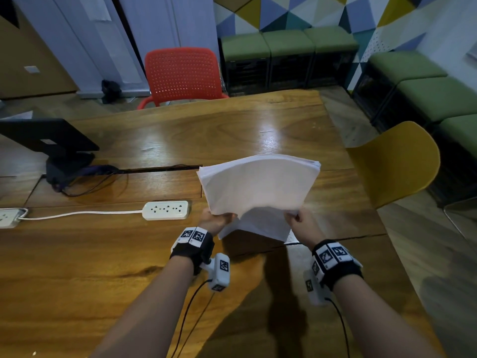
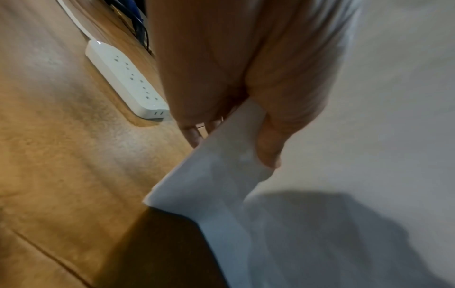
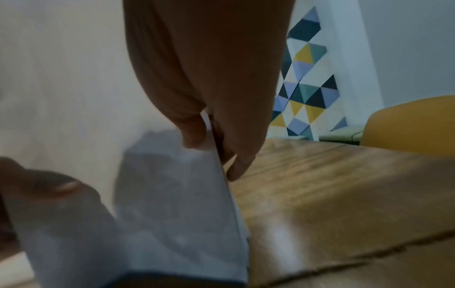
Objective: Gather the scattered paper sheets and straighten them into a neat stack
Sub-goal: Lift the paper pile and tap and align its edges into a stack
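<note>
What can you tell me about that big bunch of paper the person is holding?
The stack of paper is plain white, many thin sheets gathered together. It is held up above the wooden table, bowed across its top edge. The left hand and right hand pinch its lower corners. A few sheets hang lower.

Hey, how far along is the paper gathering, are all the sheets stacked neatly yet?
Gathering looks done: no loose sheets show on the table. In hand: the left hand and right hand each pinch a near corner of the paper stack, which is raised and bowed. Left: the far edges are fanned unevenly, so the stack needs squaring and laying flat.
</note>
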`<act>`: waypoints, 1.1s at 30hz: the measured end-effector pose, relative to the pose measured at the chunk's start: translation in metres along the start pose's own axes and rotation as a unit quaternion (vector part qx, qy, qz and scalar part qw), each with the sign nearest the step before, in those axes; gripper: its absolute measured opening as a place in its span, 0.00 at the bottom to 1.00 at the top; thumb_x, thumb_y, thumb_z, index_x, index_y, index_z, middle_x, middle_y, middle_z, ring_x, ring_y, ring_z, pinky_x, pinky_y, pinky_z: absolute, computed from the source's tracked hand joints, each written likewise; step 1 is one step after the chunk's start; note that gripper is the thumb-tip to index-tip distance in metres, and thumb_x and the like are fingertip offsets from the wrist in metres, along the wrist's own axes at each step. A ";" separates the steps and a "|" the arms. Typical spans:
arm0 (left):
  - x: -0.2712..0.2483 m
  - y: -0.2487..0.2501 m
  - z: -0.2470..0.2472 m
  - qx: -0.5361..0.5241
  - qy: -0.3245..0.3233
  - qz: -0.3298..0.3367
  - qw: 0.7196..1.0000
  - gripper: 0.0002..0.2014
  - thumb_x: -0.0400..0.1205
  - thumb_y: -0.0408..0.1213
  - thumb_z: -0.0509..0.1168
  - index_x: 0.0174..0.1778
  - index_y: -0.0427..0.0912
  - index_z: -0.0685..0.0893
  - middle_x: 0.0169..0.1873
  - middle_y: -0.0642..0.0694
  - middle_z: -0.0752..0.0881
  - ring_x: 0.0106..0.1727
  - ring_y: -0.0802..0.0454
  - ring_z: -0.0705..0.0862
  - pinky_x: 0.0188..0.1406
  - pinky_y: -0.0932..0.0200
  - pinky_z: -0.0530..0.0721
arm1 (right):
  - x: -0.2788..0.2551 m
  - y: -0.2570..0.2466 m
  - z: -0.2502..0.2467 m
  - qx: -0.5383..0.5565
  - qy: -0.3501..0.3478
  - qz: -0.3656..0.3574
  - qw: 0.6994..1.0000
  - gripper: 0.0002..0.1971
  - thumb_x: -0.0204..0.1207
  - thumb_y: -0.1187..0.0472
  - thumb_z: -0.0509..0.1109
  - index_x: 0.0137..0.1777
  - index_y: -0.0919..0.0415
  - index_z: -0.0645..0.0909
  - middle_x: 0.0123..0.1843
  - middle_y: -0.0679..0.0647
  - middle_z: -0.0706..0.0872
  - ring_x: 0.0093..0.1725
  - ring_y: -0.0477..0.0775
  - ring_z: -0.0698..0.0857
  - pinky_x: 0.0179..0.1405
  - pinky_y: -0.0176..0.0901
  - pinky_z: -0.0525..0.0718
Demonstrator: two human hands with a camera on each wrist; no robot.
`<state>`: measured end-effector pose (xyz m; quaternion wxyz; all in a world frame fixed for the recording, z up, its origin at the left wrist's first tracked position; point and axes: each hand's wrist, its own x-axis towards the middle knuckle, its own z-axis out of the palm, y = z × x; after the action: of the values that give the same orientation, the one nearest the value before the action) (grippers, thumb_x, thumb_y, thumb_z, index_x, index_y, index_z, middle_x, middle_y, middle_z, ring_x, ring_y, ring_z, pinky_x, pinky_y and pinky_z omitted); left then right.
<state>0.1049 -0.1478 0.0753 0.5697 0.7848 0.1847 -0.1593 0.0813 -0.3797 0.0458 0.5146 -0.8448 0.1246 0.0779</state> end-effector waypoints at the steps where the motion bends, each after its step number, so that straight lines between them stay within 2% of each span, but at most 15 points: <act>1: 0.004 -0.006 0.002 0.021 0.000 0.001 1.000 0.18 0.75 0.30 0.73 0.60 0.33 0.81 0.52 0.39 0.84 0.60 0.38 0.83 0.54 0.54 0.79 | 0.003 0.006 0.003 -0.020 -0.003 0.020 1.000 0.10 0.79 0.67 0.62 0.57 0.64 0.81 0.55 0.62 0.87 0.58 0.62 0.83 0.54 0.51 0.81; 3: 0.008 -0.011 0.007 0.047 0.020 -0.012 0.999 0.17 0.75 0.34 0.74 0.57 0.33 0.82 0.52 0.37 0.85 0.55 0.41 0.83 0.53 0.53 0.80 | 0.008 0.013 0.007 -0.030 0.014 0.042 0.999 0.10 0.80 0.67 0.63 0.58 0.67 0.82 0.56 0.63 0.87 0.58 0.60 0.83 0.50 0.44 0.77; 5: 0.012 -0.012 0.008 0.053 0.043 -0.026 0.997 0.19 0.74 0.39 0.75 0.58 0.35 0.84 0.51 0.42 0.86 0.53 0.44 0.84 0.53 0.53 0.81 | 0.012 0.013 0.008 -0.023 0.044 0.034 0.998 0.10 0.80 0.69 0.63 0.56 0.70 0.82 0.54 0.63 0.87 0.54 0.57 0.83 0.48 0.41 0.74; 7: 0.015 -0.009 0.009 0.029 0.043 -0.024 0.998 0.18 0.75 0.36 0.74 0.60 0.33 0.84 0.51 0.43 0.86 0.51 0.47 0.83 0.53 0.56 0.80 | 0.017 0.012 0.006 0.003 0.055 0.026 0.998 0.08 0.80 0.69 0.63 0.54 0.69 0.82 0.51 0.62 0.86 0.51 0.56 0.82 0.48 0.43 0.75; 9: 0.016 -0.002 0.012 0.005 0.040 -0.008 0.999 0.18 0.77 0.33 0.72 0.62 0.31 0.83 0.56 0.38 0.88 0.52 0.47 0.84 0.53 0.58 0.80 | 0.023 0.009 0.003 0.025 0.050 0.024 0.998 0.06 0.80 0.67 0.63 0.49 0.70 0.79 0.43 0.58 0.83 0.43 0.56 0.80 0.45 0.47 0.77; 12: 0.018 0.005 0.018 -0.047 0.031 0.003 0.998 0.21 0.78 0.32 0.71 0.67 0.34 0.79 0.60 0.40 0.87 0.57 0.44 0.85 0.59 0.49 0.83 | 0.036 0.009 -0.001 0.032 0.054 0.031 0.998 0.06 0.78 0.67 0.61 0.46 0.72 0.75 0.36 0.58 0.75 0.37 0.54 0.73 0.39 0.46 0.71; 15: 0.030 0.002 0.026 -0.044 0.025 -0.024 0.998 0.22 0.77 0.34 0.72 0.67 0.37 0.78 0.61 0.40 0.86 0.58 0.42 0.86 0.59 0.42 0.85 | 0.050 0.016 0.000 0.015 0.047 0.068 0.996 0.07 0.80 0.66 0.60 0.50 0.70 0.78 0.44 0.64 0.83 0.43 0.62 0.81 0.45 0.50 0.79; 17: 0.037 -0.006 0.030 -0.024 0.008 -0.062 0.998 0.23 0.78 0.29 0.70 0.69 0.36 0.75 0.61 0.38 0.85 0.56 0.43 0.85 0.49 0.48 0.87 | 0.059 0.025 0.002 -0.003 0.045 0.105 0.993 0.08 0.80 0.66 0.60 0.51 0.70 0.78 0.50 0.67 0.85 0.49 0.66 0.83 0.51 0.54 0.81; 19: 0.043 -0.018 0.034 0.025 -0.021 -0.086 0.996 0.25 0.77 0.24 0.67 0.72 0.35 0.74 0.62 0.37 0.84 0.55 0.42 0.84 0.43 0.50 0.86 | 0.065 0.031 0.003 -0.021 0.039 0.134 0.990 0.09 0.80 0.68 0.58 0.51 0.70 0.78 0.49 0.65 0.85 0.47 0.63 0.81 0.47 0.49 0.78; 20: 0.046 -0.025 0.037 0.053 -0.028 -0.094 0.994 0.26 0.77 0.24 0.67 0.73 0.36 0.74 0.61 0.37 0.85 0.56 0.41 0.85 0.48 0.46 0.87 | 0.068 0.035 0.004 -0.026 0.036 0.147 0.988 0.09 0.80 0.68 0.58 0.51 0.71 0.78 0.49 0.63 0.84 0.46 0.61 0.80 0.45 0.46 0.76; 22: 0.052 -0.038 0.041 0.085 -0.018 -0.095 0.992 0.29 0.76 0.24 0.66 0.74 0.39 0.75 0.52 0.38 0.87 0.53 0.40 0.86 0.52 0.45 0.87 | 0.073 0.041 0.006 -0.034 0.033 0.161 0.986 0.09 0.80 0.69 0.57 0.51 0.73 0.78 0.49 0.64 0.84 0.45 0.59 0.79 0.44 0.44 0.74; 25: 0.058 -0.047 0.046 0.118 0.004 -0.073 0.990 0.28 0.75 0.22 0.63 0.73 0.44 0.78 0.42 0.44 0.84 0.44 0.46 0.83 0.36 0.59 0.81 | 0.079 0.043 0.009 -0.034 0.030 0.156 0.987 0.09 0.81 0.68 0.58 0.53 0.69 0.79 0.52 0.65 0.84 0.46 0.59 0.79 0.45 0.45 0.73; 29: 0.067 -0.051 0.050 0.113 -0.001 -0.086 0.990 0.29 0.76 0.21 0.60 0.72 0.49 0.79 0.56 0.41 0.88 0.50 0.45 0.87 0.42 0.62 0.83 | 0.083 0.037 0.010 -0.010 0.041 0.156 0.987 0.16 0.80 0.66 0.61 0.67 0.65 0.77 0.60 0.61 0.84 0.57 0.61 0.82 0.55 0.48 0.78; 31: 0.070 -0.053 0.051 0.105 0.003 -0.090 0.990 0.31 0.74 0.21 0.59 0.72 0.51 0.79 0.58 0.40 0.87 0.52 0.43 0.87 0.46 0.58 0.87 | 0.083 0.037 0.010 0.001 0.026 0.160 0.987 0.22 0.76 0.68 0.65 0.71 0.62 0.73 0.63 0.59 0.84 0.62 0.61 0.82 0.61 0.50 0.80; 33: 0.071 -0.057 0.052 0.090 0.002 -0.082 0.993 0.33 0.73 0.21 0.60 0.72 0.52 0.78 0.58 0.42 0.87 0.53 0.42 0.88 0.48 0.53 0.89 | 0.081 0.038 0.010 -0.018 0.000 0.135 0.991 0.28 0.72 0.71 0.66 0.73 0.60 0.71 0.64 0.57 0.83 0.63 0.60 0.81 0.61 0.46 0.78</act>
<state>0.1387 -0.1732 -0.0204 0.4814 0.8155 0.2347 -0.2197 0.1479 -0.3977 -0.0121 0.4840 -0.8295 0.2355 0.1491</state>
